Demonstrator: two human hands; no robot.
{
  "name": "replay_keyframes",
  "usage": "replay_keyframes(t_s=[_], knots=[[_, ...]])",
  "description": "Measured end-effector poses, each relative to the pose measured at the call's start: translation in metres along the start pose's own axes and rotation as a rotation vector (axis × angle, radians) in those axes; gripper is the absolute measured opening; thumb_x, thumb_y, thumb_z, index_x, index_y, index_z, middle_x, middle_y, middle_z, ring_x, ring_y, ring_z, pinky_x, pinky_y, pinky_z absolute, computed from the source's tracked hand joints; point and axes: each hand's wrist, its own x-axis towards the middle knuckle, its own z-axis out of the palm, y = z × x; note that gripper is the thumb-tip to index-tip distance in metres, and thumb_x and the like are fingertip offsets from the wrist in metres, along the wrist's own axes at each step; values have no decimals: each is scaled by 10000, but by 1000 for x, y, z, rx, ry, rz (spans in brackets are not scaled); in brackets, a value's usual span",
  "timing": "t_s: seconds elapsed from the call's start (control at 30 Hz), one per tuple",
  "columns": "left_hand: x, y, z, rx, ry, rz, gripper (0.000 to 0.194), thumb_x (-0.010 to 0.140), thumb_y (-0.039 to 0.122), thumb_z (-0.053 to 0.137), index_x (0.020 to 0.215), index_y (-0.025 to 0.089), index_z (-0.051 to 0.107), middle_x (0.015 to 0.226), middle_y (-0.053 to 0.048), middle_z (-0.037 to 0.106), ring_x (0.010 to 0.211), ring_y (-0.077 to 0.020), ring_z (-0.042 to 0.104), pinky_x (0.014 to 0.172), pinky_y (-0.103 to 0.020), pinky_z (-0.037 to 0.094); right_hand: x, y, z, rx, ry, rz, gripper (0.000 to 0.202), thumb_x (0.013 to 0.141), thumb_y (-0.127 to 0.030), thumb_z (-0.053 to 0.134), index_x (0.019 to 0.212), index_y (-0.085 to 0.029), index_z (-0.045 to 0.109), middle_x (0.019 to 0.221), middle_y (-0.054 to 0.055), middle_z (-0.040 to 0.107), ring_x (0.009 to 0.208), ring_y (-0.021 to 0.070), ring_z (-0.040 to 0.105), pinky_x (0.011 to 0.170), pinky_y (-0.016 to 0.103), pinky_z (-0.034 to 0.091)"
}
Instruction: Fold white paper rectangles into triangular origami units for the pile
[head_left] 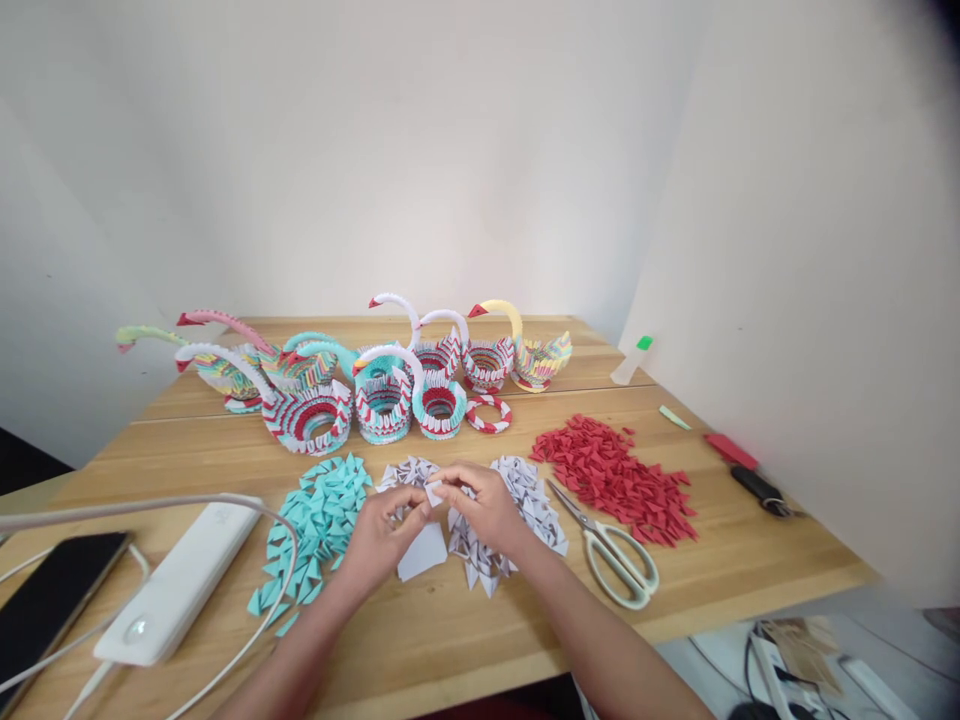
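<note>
A small white paper piece (433,493) is pinched between my two hands near the middle of the table. My left hand (386,530) grips its left side, and my right hand (484,505) has hold of its right side. Below them lies a stack of white paper (422,552). Folded pale grey-white pieces (529,505) are heaped beside and behind my hands. To the left is a pile of turquoise folded pieces (322,520); a red pile (615,475) spreads out on the right.
Folded-paper swans (311,418) and a red-white ring (489,413) stand behind the piles. Scissors (619,560) lie right of my right hand. A white power bank (180,580), cables and a phone (56,605) occupy the left. A glue bottle (632,362) leans at the back right.
</note>
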Motion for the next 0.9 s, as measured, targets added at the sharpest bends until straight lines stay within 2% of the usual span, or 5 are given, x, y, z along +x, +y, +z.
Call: replay_keyframes(t_s=[0.1, 0.3, 0.5, 0.73, 0.9], knots=[[0, -2, 2, 21, 33, 20, 182, 798, 308, 570, 712, 188, 675, 713, -28, 661, 703, -199, 582, 674, -251, 416, 0, -1, 0, 52, 33, 41, 121, 846, -274, 595, 849, -178, 668, 777, 9, 650, 707, 131, 574, 656, 223, 437], [0, -10, 6, 66, 121, 92, 117, 779, 257, 617, 692, 196, 667, 710, -25, 659, 693, -188, 582, 681, -255, 410, -2, -1, 2, 109, 23, 49, 121, 849, -294, 600, 851, -181, 644, 796, 4, 643, 718, 127, 577, 671, 225, 443], [-1, -13, 5, 64, 103, 99, 145, 815, 270, 587, 709, 191, 648, 717, -24, 645, 694, -182, 569, 671, -252, 403, -1, -3, 2, 120, 19, 49, 116, 849, -294, 600, 841, -184, 637, 788, -2, 637, 716, 125, 578, 666, 220, 439], [1, -6, 0, 215, 13, 190, 177, 826, 216, 532, 659, 177, 575, 659, -7, 603, 647, -163, 545, 652, -255, 380, -2, -7, 0, 11, -37, -12, 80, 839, -248, 603, 857, -187, 650, 770, -2, 632, 719, 131, 568, 680, 229, 426], [0, -10, 5, 259, 92, 230, 157, 841, 222, 536, 697, 175, 579, 665, -4, 591, 653, -158, 542, 660, -258, 384, -2, -7, 3, -22, 58, -51, 102, 844, -230, 577, 764, -182, 620, 741, 4, 626, 707, 138, 567, 686, 241, 428]])
